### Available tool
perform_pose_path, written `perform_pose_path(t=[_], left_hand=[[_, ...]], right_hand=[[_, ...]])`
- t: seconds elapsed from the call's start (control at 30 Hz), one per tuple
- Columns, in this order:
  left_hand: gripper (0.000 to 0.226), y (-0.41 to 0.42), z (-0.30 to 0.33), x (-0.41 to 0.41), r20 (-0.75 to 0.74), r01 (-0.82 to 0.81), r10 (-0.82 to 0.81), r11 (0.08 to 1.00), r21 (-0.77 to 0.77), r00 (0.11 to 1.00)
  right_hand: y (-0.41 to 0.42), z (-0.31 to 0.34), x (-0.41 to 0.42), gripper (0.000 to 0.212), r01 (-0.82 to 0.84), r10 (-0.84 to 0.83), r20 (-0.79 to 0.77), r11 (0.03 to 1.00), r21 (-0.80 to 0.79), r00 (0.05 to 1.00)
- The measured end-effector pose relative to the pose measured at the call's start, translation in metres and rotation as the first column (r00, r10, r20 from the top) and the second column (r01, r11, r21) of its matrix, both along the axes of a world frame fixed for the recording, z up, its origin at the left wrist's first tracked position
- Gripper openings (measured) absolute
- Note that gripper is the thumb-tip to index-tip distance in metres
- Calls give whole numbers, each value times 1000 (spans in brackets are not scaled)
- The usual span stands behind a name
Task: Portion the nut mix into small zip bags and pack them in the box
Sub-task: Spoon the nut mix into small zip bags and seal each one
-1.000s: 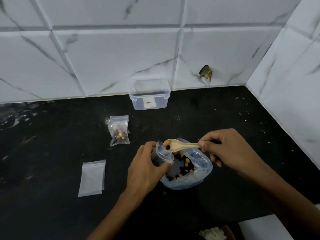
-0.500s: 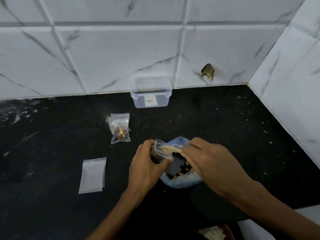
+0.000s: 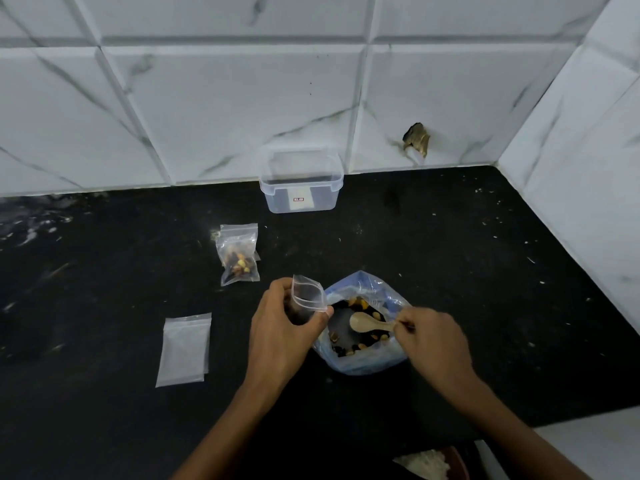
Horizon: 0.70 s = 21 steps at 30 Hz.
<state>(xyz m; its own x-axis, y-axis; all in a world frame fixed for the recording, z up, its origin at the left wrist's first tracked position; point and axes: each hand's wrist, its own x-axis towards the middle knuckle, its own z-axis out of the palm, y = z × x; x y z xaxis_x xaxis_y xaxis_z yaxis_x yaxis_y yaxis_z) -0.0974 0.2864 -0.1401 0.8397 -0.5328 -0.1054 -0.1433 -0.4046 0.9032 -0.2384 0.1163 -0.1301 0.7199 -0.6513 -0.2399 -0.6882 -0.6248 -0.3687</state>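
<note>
Gripping zip bag left hand, spoon right hand; box label seemingly unreadable.

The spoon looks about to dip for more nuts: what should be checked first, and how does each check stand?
1. Spoon held by right hand: ok.
2. Spoon bowl emptied: ok.
3. Small zip bag mouth open, held by left hand: ok.
4. Nut mix left in the blue bag: ok.
5. How full the small zip bag is: cannot tell.
6. Clear box open for packing: cannot tell.
</note>
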Motion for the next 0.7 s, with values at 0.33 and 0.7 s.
perform_pose_path(t=[0.33,0.7], left_hand=[[50,-4,6,-6,8,18,-18,1000,4,1000],[44,-15,27,-14,94,32,-26,998,-60,995]], right_hand=[[18,-13,2,31,-145,110,-151,958,-246,982],[47,59,40,29,-229,168,442,969,89,881]])
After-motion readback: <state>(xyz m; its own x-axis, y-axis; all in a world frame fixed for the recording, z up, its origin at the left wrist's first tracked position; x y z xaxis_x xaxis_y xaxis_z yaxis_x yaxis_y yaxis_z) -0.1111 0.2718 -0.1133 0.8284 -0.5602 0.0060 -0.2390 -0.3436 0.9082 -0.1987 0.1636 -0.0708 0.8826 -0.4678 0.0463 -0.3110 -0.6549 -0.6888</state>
